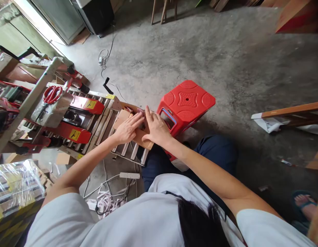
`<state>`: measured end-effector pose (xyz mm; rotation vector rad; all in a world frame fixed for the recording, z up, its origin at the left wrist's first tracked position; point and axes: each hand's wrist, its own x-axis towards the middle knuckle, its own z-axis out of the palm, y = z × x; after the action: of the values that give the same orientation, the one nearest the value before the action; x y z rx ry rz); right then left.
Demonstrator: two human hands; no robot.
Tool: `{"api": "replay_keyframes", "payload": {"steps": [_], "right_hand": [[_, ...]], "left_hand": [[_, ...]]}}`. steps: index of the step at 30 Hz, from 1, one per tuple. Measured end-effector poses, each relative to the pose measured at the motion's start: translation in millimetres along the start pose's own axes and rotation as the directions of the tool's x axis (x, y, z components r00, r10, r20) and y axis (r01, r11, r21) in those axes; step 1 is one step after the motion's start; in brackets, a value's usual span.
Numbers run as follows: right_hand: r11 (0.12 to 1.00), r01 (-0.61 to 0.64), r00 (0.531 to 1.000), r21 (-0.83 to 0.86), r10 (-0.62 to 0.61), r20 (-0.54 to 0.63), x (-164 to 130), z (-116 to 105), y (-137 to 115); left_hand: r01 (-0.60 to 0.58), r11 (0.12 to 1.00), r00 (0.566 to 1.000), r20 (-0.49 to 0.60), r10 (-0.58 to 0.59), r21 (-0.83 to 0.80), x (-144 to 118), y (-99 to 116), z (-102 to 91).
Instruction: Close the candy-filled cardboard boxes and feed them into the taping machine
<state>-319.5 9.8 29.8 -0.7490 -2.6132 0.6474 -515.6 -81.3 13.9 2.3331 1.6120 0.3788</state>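
A small brown cardboard box (123, 118) lies on the rollers at the near end of a carton-sealing machine (79, 116). My left hand (128, 128) presses flat on the box's flaps from the left. Beside it, my right hand (156, 128) presses down on the right side, fingers together and pointing away from me. Both hands touch the cardboard and hide most of its top. The machine has red side guards with yellow labels.
A red plastic stool (186, 103) stands just right of the box. Red-handled scissors (52, 94) rest on the machine's frame. A power strip (129, 175) and tangled cables lie on the concrete floor below. Wrapped cartons (12, 188) sit at the lower left. A sandalled foot (304, 202) shows far right.
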Motion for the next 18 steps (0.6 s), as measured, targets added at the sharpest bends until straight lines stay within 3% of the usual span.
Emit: {"api": "replay_keyframes", "payload": {"steps": [5, 9, 11, 14, 16, 18], "right_hand": [[0.996, -0.044, 0.996, -0.083, 0.051, 0.076, 3, -2, -6], [0.998, 0.038, 0.994, -0.049, -0.033, 0.103, -11, 10, -8], [0.995, 0.100, 0.989, -0.009, -0.099, 0.106, -19, 20, -3], [0.986, 0.157, 0.986, 0.050, -0.159, 0.051, -24, 34, 9], [0.974, 0.204, 0.978, 0.103, -0.207, 0.025, -23, 41, 19], [0.953, 0.250, 0.966, 0.170, -0.257, 0.017, -19, 42, 27]], "left_hand": [[0.064, 0.997, 0.996, 0.065, -0.067, 0.044, 6, -5, 4.0], [0.135, 0.989, 0.990, 0.040, -0.138, 0.061, 3, -5, 8.7], [0.184, 0.981, 0.983, -0.015, -0.183, 0.063, -7, 0, 15.7], [0.258, 0.960, 0.940, -0.257, -0.223, 0.111, -29, 13, 23.6], [0.297, 0.937, 0.902, -0.375, -0.212, 0.185, -38, 17, 17.4], [0.246, 0.932, 0.939, -0.302, -0.162, 0.266, -34, 11, -0.3]]}}
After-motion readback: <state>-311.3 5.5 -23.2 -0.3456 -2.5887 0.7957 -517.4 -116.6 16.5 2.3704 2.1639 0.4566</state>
